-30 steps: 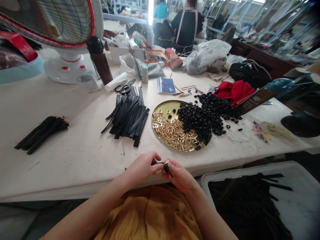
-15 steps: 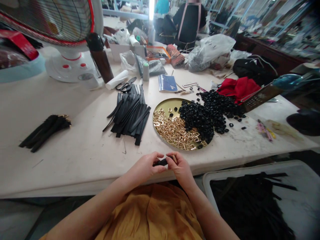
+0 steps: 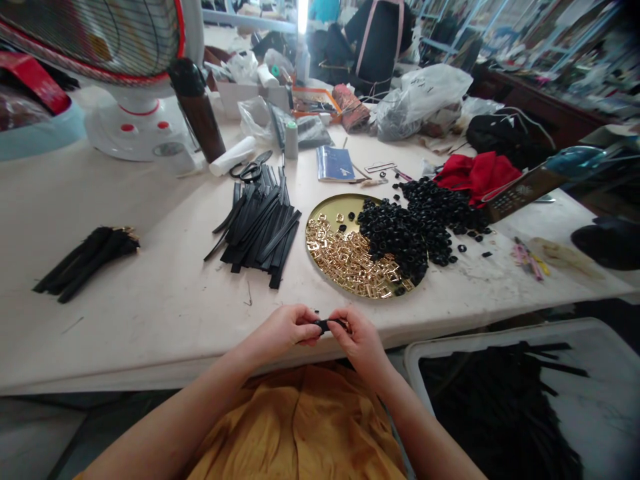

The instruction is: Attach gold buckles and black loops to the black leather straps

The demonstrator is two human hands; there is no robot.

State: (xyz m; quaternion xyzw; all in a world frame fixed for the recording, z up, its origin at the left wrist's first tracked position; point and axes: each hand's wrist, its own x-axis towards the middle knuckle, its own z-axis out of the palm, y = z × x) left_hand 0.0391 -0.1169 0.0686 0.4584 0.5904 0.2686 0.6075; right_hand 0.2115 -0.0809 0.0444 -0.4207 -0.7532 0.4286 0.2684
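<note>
Between my hands, just over the table's front edge, is a short black strap (image 3: 325, 325). My left hand (image 3: 293, 327) pinches its left end and my right hand (image 3: 354, 333) pinches the right part, where the fingers cover most of it. Beyond them lies a round gold tray (image 3: 327, 205) with many small gold square buckles (image 3: 345, 260). Small black rings (image 3: 390, 230) cover the tray's right side and spill onto the table. A pile of flat black straps (image 3: 260, 227) lies left of the tray. Farther left rests a bundle of black straps with gold buckles (image 3: 90, 260).
A white fan (image 3: 135, 127) and a dark bottle (image 3: 197, 110) stand at the back left. Scissors (image 3: 251, 168), a thread spool (image 3: 291, 140) and a blue booklet (image 3: 335, 164) lie behind the straps. At lower right is a white bin (image 3: 413, 357) of black strips.
Both hands still hold the strap, with the fingers shifted along it. The gold piece visible by my right fingers before is now mostly hidden. The view has tilted slightly.
</note>
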